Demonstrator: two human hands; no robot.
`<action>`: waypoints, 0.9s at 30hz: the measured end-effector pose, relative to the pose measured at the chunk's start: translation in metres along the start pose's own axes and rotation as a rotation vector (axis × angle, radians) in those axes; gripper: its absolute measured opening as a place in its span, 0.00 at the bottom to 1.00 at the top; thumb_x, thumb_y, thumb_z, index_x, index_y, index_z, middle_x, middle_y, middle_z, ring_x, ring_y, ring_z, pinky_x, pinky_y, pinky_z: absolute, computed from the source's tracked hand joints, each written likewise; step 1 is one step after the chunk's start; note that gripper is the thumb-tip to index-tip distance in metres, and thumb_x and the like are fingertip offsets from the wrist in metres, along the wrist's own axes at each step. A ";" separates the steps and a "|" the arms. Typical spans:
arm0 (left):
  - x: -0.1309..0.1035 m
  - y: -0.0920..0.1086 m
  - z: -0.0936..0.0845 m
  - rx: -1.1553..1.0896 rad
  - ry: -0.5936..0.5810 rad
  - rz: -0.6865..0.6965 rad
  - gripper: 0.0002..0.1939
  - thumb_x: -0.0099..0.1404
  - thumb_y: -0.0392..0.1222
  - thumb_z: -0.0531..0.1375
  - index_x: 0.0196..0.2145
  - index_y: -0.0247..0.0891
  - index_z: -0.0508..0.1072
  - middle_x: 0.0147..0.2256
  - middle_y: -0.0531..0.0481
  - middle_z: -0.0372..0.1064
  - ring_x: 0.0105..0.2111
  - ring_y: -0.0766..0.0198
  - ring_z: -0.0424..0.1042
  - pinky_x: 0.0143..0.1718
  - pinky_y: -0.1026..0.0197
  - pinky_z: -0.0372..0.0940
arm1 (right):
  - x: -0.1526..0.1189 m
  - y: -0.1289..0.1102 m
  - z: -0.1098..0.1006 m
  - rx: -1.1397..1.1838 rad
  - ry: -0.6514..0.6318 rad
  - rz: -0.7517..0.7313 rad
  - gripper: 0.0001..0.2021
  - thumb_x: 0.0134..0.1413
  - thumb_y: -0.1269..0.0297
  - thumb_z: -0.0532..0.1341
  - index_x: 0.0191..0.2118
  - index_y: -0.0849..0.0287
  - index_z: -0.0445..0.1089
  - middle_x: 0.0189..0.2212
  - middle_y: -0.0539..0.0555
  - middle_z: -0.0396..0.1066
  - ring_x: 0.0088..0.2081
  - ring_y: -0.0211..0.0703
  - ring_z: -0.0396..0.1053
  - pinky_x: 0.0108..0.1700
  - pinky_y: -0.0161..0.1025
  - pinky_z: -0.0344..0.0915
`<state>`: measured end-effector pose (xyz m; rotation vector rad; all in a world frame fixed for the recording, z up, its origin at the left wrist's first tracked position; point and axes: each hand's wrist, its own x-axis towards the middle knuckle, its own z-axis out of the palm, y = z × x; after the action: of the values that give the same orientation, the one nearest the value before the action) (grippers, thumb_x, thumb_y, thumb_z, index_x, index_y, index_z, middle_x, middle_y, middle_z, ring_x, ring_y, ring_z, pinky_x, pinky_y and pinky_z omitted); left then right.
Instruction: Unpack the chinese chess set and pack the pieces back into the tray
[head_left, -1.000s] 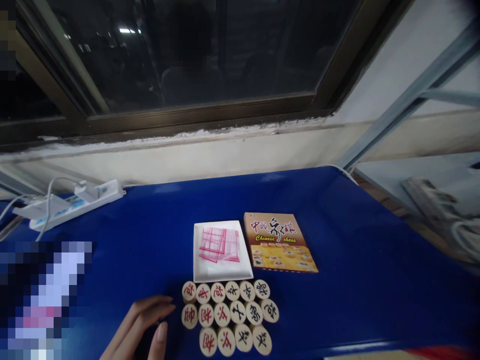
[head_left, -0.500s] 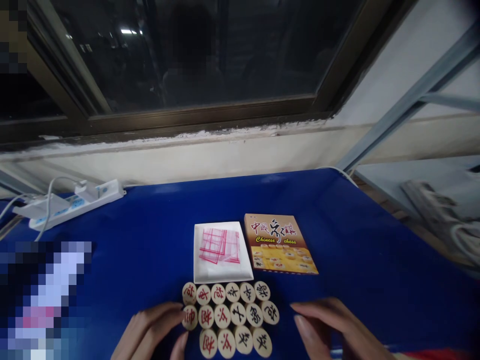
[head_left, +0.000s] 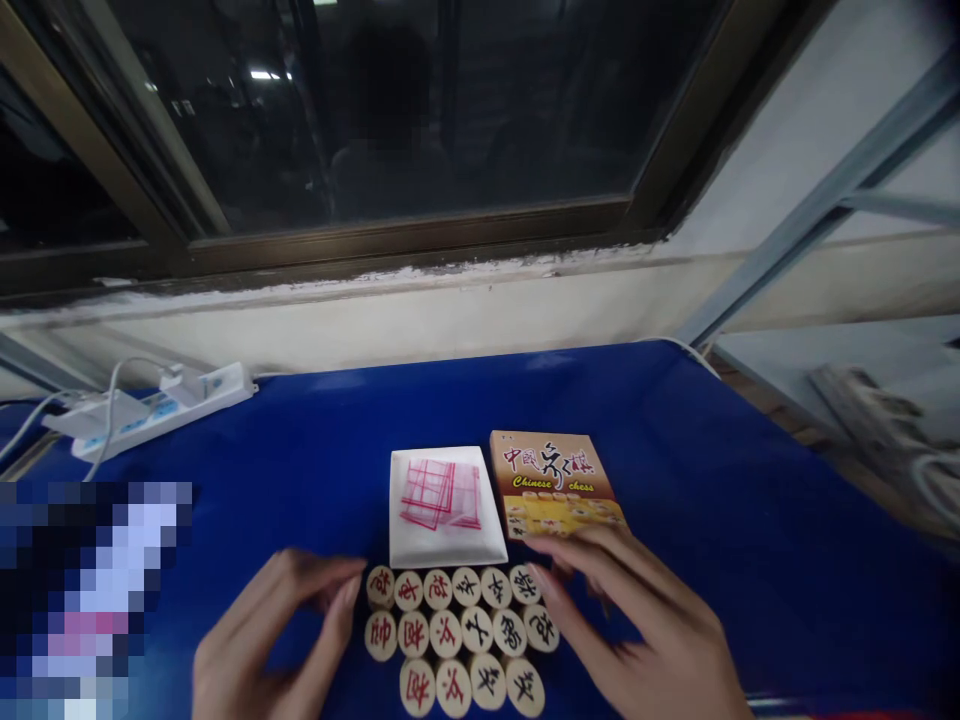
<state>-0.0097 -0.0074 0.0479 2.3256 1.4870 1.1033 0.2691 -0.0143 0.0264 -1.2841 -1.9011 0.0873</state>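
Round wooden Chinese chess pieces (head_left: 445, 634) stand in three rows, red characters on the left and black ones on the right. My left hand (head_left: 277, 630) is just beside the far row's left-end red piece (head_left: 381, 585); its thumb and index fingertips are drawn together with nothing visible between them. At that row's other end, my right hand (head_left: 637, 610) has thumb and index finger apart. Its thumb tip is by the right-end black piece (head_left: 525, 584), and its index finger reaches over the near edge of the Chinese chess box (head_left: 551, 465). Whether either hand touches a piece is unclear.
Behind the rows lies a white square tray (head_left: 401, 520) holding a folded, red-lined sheet (head_left: 442, 492). A white power strip (head_left: 165, 410) with cables is at the back left of the blue table (head_left: 315, 420). A grey metal frame (head_left: 780, 240) rises on the right.
My left hand has moved away from the middle row's left end to the far row, its fingertips closing together. My right hand has come left and forward to the far row's right end.
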 end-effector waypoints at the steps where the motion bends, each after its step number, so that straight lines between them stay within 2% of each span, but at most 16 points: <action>1: 0.017 -0.003 0.001 -0.006 -0.033 0.027 0.05 0.71 0.40 0.60 0.43 0.44 0.76 0.28 0.56 0.72 0.25 0.68 0.71 0.28 0.65 0.64 | 0.015 0.002 0.003 -0.011 -0.049 -0.036 0.08 0.65 0.69 0.59 0.46 0.54 0.72 0.35 0.50 0.76 0.38 0.39 0.76 0.40 0.36 0.72; 4: 0.065 -0.015 0.013 0.056 -0.171 0.109 0.08 0.71 0.41 0.59 0.43 0.45 0.79 0.28 0.55 0.73 0.25 0.66 0.69 0.30 0.63 0.62 | 0.059 0.011 0.018 -0.117 -0.302 -0.080 0.07 0.63 0.67 0.60 0.43 0.54 0.75 0.34 0.51 0.76 0.37 0.44 0.76 0.35 0.40 0.69; 6: 0.087 -0.023 0.026 -0.058 -0.189 0.137 0.07 0.70 0.41 0.60 0.40 0.43 0.80 0.28 0.54 0.73 0.25 0.67 0.67 0.30 0.63 0.60 | 0.079 0.017 0.030 -0.193 -0.458 -0.076 0.06 0.61 0.66 0.62 0.41 0.54 0.76 0.32 0.51 0.76 0.37 0.46 0.75 0.35 0.42 0.67; 8: 0.098 -0.030 0.037 -0.137 -0.162 0.114 0.09 0.71 0.43 0.59 0.38 0.41 0.79 0.27 0.55 0.71 0.24 0.69 0.65 0.28 0.64 0.60 | 0.091 0.023 0.040 -0.227 -0.523 -0.076 0.04 0.58 0.66 0.64 0.38 0.56 0.77 0.30 0.52 0.76 0.36 0.48 0.75 0.34 0.42 0.65; 12: 0.096 -0.041 0.047 -0.195 -0.080 0.022 0.11 0.73 0.43 0.57 0.37 0.38 0.78 0.27 0.54 0.71 0.23 0.70 0.64 0.24 0.65 0.58 | 0.093 0.033 0.049 -0.240 -0.546 -0.063 0.03 0.55 0.67 0.66 0.36 0.57 0.77 0.26 0.52 0.75 0.32 0.48 0.74 0.28 0.40 0.56; 17: 0.091 -0.044 0.047 -0.223 -0.091 -0.049 0.10 0.73 0.42 0.57 0.37 0.39 0.77 0.29 0.53 0.72 0.24 0.70 0.66 0.25 0.65 0.59 | 0.088 0.039 0.054 -0.208 -0.527 -0.017 0.05 0.56 0.70 0.63 0.36 0.55 0.76 0.22 0.50 0.73 0.26 0.42 0.70 0.26 0.39 0.48; 23: 0.091 -0.039 0.051 -0.247 -0.107 -0.079 0.11 0.73 0.43 0.57 0.36 0.39 0.77 0.30 0.53 0.71 0.26 0.69 0.66 0.26 0.65 0.59 | 0.084 0.039 0.057 -0.151 -0.488 0.000 0.07 0.57 0.72 0.60 0.30 0.56 0.71 0.24 0.48 0.73 0.25 0.38 0.68 0.27 0.39 0.50; 26: 0.091 -0.039 0.050 -0.238 -0.140 -0.091 0.10 0.72 0.45 0.58 0.46 0.41 0.76 0.39 0.50 0.73 0.30 0.67 0.68 0.29 0.64 0.62 | 0.086 0.034 0.047 -0.057 -0.456 -0.005 0.07 0.57 0.73 0.59 0.30 0.56 0.69 0.22 0.46 0.67 0.25 0.35 0.65 0.27 0.37 0.54; 27: 0.091 -0.039 0.050 -0.228 -0.167 -0.093 0.13 0.71 0.47 0.59 0.50 0.42 0.75 0.42 0.49 0.73 0.31 0.66 0.69 0.31 0.63 0.63 | 0.088 0.031 0.042 0.011 -0.436 0.002 0.07 0.58 0.72 0.59 0.30 0.55 0.69 0.23 0.46 0.65 0.25 0.35 0.64 0.28 0.36 0.55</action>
<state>0.0161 0.0999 0.0381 2.1152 1.3209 0.9729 0.2519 0.0865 0.0352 -1.3383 -2.2593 0.4067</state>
